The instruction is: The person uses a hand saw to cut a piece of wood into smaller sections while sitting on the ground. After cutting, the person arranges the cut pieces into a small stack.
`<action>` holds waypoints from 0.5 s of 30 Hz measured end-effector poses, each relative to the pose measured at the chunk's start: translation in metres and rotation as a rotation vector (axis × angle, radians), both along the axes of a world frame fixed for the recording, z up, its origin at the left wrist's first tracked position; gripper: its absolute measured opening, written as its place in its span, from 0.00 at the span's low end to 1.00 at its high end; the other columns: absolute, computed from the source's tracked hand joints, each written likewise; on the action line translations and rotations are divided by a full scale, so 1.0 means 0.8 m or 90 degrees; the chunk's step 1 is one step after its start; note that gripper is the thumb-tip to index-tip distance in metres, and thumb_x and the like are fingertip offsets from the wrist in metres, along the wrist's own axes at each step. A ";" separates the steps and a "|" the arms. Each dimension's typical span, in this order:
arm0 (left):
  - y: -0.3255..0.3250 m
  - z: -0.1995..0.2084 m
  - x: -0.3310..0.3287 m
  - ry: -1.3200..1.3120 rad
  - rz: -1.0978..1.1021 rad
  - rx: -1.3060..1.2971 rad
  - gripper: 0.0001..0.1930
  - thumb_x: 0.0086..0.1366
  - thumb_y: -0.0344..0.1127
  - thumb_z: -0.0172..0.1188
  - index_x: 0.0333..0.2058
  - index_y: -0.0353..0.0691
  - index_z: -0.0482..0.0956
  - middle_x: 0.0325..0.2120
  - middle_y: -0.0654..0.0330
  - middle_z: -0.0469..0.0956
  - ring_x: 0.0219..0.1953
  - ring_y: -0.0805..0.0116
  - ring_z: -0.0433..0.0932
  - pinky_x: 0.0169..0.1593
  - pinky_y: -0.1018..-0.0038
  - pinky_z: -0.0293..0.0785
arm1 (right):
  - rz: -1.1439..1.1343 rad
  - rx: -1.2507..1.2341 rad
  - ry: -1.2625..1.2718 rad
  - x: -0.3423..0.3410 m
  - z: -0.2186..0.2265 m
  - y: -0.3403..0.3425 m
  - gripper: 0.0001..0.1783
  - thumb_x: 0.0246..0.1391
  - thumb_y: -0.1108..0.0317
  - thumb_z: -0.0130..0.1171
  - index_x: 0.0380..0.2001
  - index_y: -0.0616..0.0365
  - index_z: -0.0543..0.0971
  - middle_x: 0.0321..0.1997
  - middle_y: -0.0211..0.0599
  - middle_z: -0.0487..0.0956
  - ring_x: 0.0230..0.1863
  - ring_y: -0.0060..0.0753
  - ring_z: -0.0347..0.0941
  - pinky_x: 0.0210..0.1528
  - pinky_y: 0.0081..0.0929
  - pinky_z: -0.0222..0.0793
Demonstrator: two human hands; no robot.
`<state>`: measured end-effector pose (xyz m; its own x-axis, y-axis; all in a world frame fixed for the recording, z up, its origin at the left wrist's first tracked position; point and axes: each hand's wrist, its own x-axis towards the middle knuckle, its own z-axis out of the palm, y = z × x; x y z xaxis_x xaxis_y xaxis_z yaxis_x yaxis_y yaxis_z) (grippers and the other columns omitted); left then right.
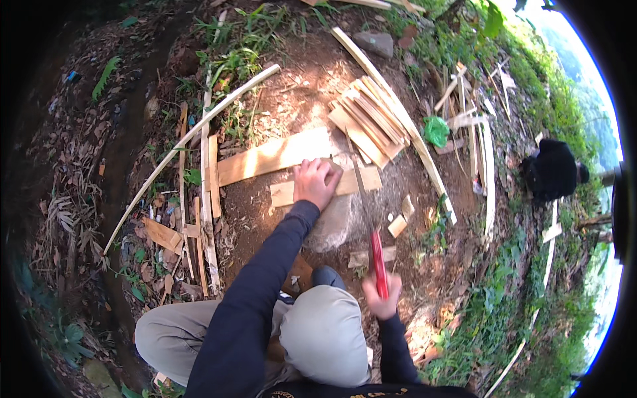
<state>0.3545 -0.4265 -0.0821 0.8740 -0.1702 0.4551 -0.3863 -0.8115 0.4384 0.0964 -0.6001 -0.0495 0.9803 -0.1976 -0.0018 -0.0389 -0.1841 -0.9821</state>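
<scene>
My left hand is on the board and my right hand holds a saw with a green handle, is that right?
The handle is red, not green, as the head view shows. The rest stands: the left hand is on the board and the right hand holds the saw.

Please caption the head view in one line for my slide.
Left hand on a board over a rock, right hand holding a red-handled saw across it.

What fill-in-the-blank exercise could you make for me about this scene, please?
The right hand grips a saw by its ____ handle.
The left hand rests on a board made of ____.
The bag is ____.
In view, the stacked boards lie to the ____ of the bag.

red; wood; green; left
</scene>
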 end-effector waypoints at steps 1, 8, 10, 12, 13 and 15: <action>0.009 -0.013 -0.014 0.028 -0.004 0.005 0.15 0.62 0.48 0.65 0.24 0.43 0.78 0.29 0.60 0.74 0.39 0.57 0.70 0.47 0.62 0.63 | -0.015 -0.035 0.011 0.044 -0.004 0.017 0.14 0.47 0.75 0.64 0.16 0.58 0.69 0.11 0.28 0.62 0.14 0.18 0.58 0.20 0.29 0.54; 0.000 -0.011 -0.010 0.008 0.001 -0.007 0.16 0.62 0.49 0.65 0.24 0.45 0.77 0.28 0.61 0.74 0.38 0.58 0.71 0.48 0.61 0.63 | -0.021 0.012 -0.057 -0.030 -0.010 0.004 0.17 0.46 0.78 0.60 0.12 0.57 0.65 0.11 0.25 0.62 0.16 0.14 0.58 0.20 0.24 0.55; -0.001 -0.014 -0.013 0.013 -0.004 -0.006 0.16 0.62 0.49 0.65 0.24 0.45 0.77 0.28 0.61 0.74 0.39 0.59 0.70 0.47 0.61 0.63 | -0.021 0.010 -0.013 0.023 0.009 0.021 0.18 0.47 0.78 0.62 0.13 0.57 0.64 0.11 0.25 0.62 0.16 0.15 0.57 0.19 0.27 0.53; -0.005 -0.013 -0.012 0.017 0.034 -0.001 0.16 0.62 0.49 0.65 0.23 0.45 0.77 0.29 0.62 0.74 0.40 0.59 0.70 0.47 0.61 0.63 | -0.060 -0.015 -0.001 0.056 -0.013 0.031 0.18 0.47 0.77 0.63 0.13 0.56 0.64 0.11 0.25 0.61 0.15 0.16 0.56 0.19 0.27 0.53; -0.002 -0.011 -0.011 0.019 0.013 0.014 0.16 0.62 0.49 0.65 0.23 0.45 0.77 0.29 0.62 0.74 0.40 0.59 0.70 0.47 0.62 0.63 | -0.049 -0.009 -0.007 0.056 -0.017 0.030 0.18 0.47 0.77 0.63 0.13 0.56 0.64 0.11 0.26 0.61 0.15 0.16 0.56 0.19 0.26 0.53; 0.006 -0.011 -0.013 0.027 -0.024 0.039 0.17 0.63 0.50 0.65 0.24 0.45 0.77 0.29 0.62 0.75 0.40 0.59 0.71 0.47 0.62 0.62 | -0.036 0.012 0.001 -0.011 -0.009 0.012 0.18 0.46 0.77 0.62 0.13 0.56 0.63 0.11 0.27 0.62 0.15 0.15 0.57 0.19 0.25 0.55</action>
